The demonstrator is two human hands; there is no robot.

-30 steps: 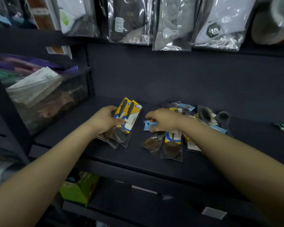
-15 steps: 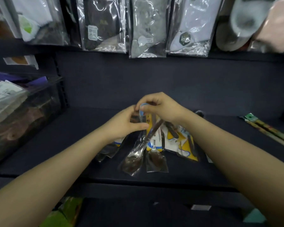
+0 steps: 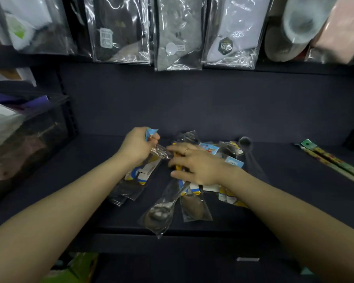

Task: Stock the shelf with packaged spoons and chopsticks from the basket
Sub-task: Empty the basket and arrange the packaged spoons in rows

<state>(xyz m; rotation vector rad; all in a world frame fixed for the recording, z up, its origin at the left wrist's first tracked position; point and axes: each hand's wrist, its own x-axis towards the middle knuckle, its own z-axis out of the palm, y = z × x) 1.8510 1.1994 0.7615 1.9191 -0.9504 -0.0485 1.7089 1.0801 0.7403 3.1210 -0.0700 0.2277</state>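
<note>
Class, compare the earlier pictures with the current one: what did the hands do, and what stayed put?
The left hand left its pile and now grips a blue-topped spoon packet. The right hand lowered onto the spoon pile. The chopsticks stayed put.

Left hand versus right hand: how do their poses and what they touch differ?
The left hand is curled, pinching a blue-topped spoon packet lifted off the shelf; the right hand lies flatter, fingers spread over the packet pile. The right wears a ring; none shows on the left. Both are bare.

Head camera, close, angled down at shelf.
</note>
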